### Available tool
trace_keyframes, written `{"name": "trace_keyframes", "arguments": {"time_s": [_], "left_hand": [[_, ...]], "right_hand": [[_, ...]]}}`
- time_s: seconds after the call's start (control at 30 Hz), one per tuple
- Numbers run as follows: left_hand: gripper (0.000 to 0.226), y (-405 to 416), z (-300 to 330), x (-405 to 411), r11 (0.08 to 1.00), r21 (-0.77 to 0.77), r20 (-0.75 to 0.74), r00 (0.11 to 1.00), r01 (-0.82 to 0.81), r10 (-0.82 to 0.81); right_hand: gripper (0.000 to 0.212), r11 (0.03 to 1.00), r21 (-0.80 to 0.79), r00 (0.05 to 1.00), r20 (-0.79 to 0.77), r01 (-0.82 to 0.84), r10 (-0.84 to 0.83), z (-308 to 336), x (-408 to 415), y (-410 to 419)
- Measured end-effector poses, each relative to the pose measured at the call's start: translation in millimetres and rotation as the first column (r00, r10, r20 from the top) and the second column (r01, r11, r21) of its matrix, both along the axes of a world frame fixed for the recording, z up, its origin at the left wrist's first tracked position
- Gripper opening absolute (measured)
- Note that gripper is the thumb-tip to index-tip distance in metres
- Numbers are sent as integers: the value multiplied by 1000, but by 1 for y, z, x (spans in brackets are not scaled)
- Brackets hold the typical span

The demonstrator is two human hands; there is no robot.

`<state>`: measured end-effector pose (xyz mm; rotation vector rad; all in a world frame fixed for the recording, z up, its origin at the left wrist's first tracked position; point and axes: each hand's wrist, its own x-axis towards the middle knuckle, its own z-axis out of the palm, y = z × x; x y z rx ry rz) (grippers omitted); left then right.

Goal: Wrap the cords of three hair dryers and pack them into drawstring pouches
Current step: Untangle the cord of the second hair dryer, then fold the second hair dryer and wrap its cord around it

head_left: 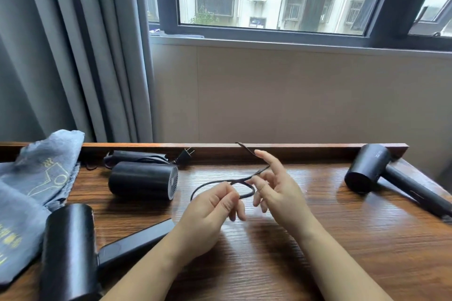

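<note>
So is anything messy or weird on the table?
Nothing looks broken or spilled. The grey pouches lie crumpled at the table's left edge, and both hands hold a thin black cord in a loop.

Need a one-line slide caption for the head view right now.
Both hands, left hand and right hand, form a loop in a thin black cord above the brown wooden table.

The middle of the table (281,239) is occupied by both hands (208,208) and a looped cord (220,186), with bare wood left near and to the right of them. The left side is crowded by two hair dryers (144,179) and grey pouches (31,188). The far right corner is blocked by a third dryer (367,168), whose handle seems to overhang the edge.
</note>
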<state>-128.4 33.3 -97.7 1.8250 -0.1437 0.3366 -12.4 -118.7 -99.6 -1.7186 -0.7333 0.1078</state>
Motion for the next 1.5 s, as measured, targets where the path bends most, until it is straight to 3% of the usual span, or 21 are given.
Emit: {"name": "trace_keyframes", "arguments": {"time_s": [0.07, 0.17, 0.3, 0.33, 0.4, 0.5, 0.57, 0.63, 0.7, 0.77, 0.83, 0.93, 1.0, 1.13, 1.23, 1.33, 1.4, 1.5], "left_hand": [[23, -2, -2, -1, 992, 119, -19, 999, 33, -31], [17, -6, -5, -1, 965, 254, -22, 997, 73, -70], [19, -6, -5, -2, 931, 348, -38, 994, 106, -99], [21, -7, -5, -2, 922, 370, -44, 994, 114, -105], [20, -8, -4, -2, 910, 395, -65, 992, 122, -105], [11, -7, -6, -1, 896, 432, -86, 994, 100, -69], [10, -6, -8, -1, 857, 509, -102, 994, 86, -39], [14, -5, -10, -2, 795, 600, -107, 994, 85, -25], [16, -8, -9, -3, 752, 654, -125, 992, 85, -4], [16, -11, -7, -4, 708, 704, -131, 990, 57, 51], [16, -16, -5, -3, 680, 733, -128, 982, 2, 136], [17, -24, 1, -4, 639, 764, -125, 951, -90, 282], [18, -28, 2, -7, 620, 775, -103, 945, -119, 310], [23, -44, -4, -22, 635, 771, -99, 976, -48, 193], [38, -49, -7, -36, 638, 769, -89, 985, -27, 148], [56, -37, 0, -54, 610, 788, -66, 972, -86, 223], [58, -21, 7, -67, 598, 793, -57, 961, -120, 269], [59, 9, 14, -81, 575, 801, -35, 945, -168, 325]], "right_hand": [[40, 998, 34, 983, 175, 51, -57, 1, 2, -4], [27, 989, -113, 884, 468, 91, -27, -1, 6, -9], [16, 923, -384, 871, 466, 39, 157, -9, 19, -11], [13, 922, -383, 861, 488, 63, 143, -8, 21, -12], [7, 965, -226, 869, 495, 132, -3, -4, 23, -16], [13, 942, 93, 919, 209, 322, -335, 6, 23, -25], [23, 854, 121, 853, 75, 506, -516, 6, 30, -30], [28, 766, 207, 793, -191, 609, -579, 6, 42, -37], [29, 643, 315, 683, -562, 698, -466, 9, 54, -44], [26, 530, 340, 547, -781, 777, -300, 11, 60, -52], [22, 390, 405, 482, -868, 827, -122, 11, 63, -57], [24, 226, 501, 500, -863, 835, 68, 9, 67, -65], [26, 282, 529, 535, -842, 800, 61, 8, 67, -62], [26, 702, 358, 639, -748, 616, -179, 1, 55, -39], [29, 883, 214, 735, -650, 418, -191, -4, 40, -26], [42, 949, 34, 851, -453, 313, -264, -2, 25, -25], [52, 950, 11, 907, -301, 311, -293, 6, 12, -23], [54, 989, 101, 962, -263, 105, -75, 21, -12, -10]]}}
